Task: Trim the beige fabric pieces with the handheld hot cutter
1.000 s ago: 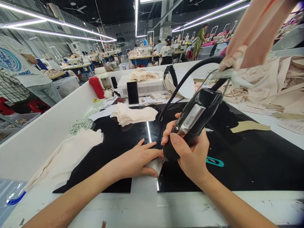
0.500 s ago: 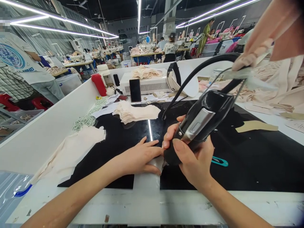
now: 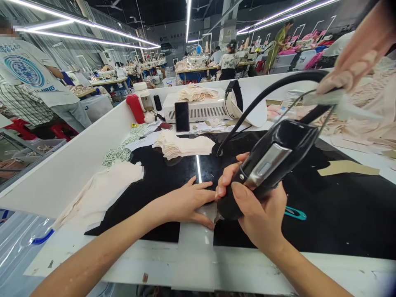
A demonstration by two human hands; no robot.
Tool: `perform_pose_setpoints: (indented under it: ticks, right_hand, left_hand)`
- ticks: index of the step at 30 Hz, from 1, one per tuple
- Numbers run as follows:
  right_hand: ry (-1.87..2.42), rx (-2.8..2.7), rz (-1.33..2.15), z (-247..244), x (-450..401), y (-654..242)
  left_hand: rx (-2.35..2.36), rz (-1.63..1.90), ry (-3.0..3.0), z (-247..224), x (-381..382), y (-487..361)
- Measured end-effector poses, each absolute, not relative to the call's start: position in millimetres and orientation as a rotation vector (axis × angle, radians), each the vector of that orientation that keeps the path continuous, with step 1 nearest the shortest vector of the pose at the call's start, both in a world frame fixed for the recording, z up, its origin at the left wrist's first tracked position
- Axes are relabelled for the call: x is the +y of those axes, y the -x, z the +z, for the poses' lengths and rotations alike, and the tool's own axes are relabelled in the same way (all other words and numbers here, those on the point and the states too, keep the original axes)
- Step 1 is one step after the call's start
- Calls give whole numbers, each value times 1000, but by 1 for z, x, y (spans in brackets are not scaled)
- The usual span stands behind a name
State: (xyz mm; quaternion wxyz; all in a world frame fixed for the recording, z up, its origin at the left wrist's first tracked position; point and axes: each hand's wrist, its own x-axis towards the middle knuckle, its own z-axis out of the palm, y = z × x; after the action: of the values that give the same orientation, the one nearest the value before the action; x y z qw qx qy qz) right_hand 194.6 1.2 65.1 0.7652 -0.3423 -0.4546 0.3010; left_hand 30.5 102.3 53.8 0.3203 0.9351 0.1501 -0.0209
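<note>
Left hand [image 3: 188, 202]: fingers spread, on pale strip [image 3: 196, 237] at tabletop's [image 3: 253, 264] front edge | right hand [image 3: 262, 210]: fingers wrapped round black handheld tool [image 3: 269, 161], tip beside left thumb | cable [image 3: 262, 91] arching behind; teal snips [image 3: 296, 213] rightward; cloth stack [image 3: 185, 146] beyond

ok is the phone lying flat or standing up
Standing up: the phone rests on its short edge, in front of the white vented box.

On my view, a white table [image 3: 260, 266] holds a phone [image 3: 182, 116], with a white box [image 3: 210, 113] behind it, red bottle [image 3: 135, 108] left, black mat [image 3: 324, 206] in front.
</note>
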Motion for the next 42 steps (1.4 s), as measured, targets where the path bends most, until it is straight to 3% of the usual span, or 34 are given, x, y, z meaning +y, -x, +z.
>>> perform_pose_setpoints:
  ticks: [7,12,20,42]
  right_hand:
    - [699,-948,699,68,-2,-198]
    - [699,-940,691,77,2,-202]
    - [731,-903,657,80,8,-203]
    - [811,-952,587,79,-20,-219]
  left_hand:
    - [761,384,-2784,50,45,-10]
    - [753,436,-3015,29,7,10]
    - [367,571,-2946,29,48,33]
    - [559,560,-2987,4,60,11]
